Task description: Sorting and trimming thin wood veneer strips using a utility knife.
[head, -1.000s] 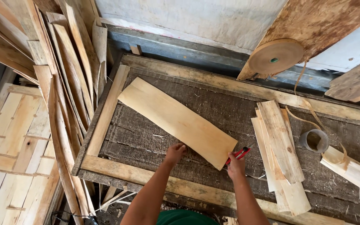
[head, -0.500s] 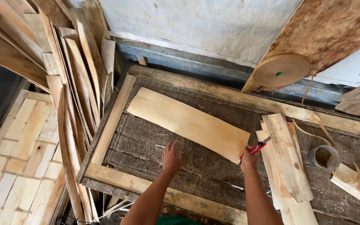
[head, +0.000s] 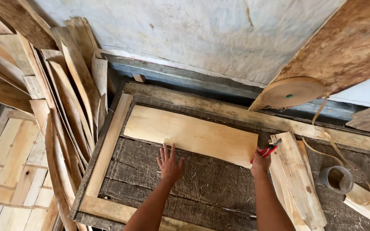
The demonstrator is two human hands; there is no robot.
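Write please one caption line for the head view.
Left hand flat beside a veneer sheet on a framed table; right hand holds a red tool.

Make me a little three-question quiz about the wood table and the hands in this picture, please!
1. True or false: the left hand lies flat, fingers spread.
2. The right hand holds: A) a hammer B) a red-handled tool C) a brush
3. What lies between the hands, inside the wooden frame?

Key:
1. True.
2. B.
3. A pale veneer sheet.
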